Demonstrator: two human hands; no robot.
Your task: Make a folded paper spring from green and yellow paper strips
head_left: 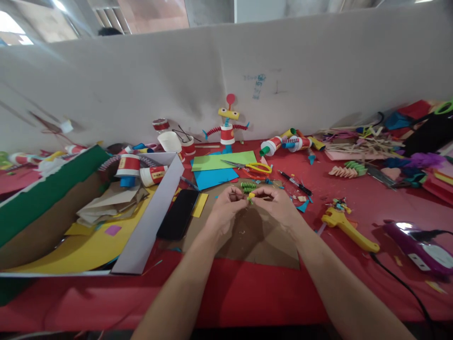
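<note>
Both hands meet over a brown cardboard sheet. My left hand has its fingers closed on a small green and yellow paper piece. From the other side, my right hand pinches the same piece. Just behind the fingers lies a green folded paper spring. Beyond it, yellow-handled scissors rest on light green paper, with blue paper underneath. A paper-cup robot figure stands near the wall.
On the left are a black phone and an open box of paper and cup figures. A yellow glue gun, its black cord, a purple device and a pen lie right.
</note>
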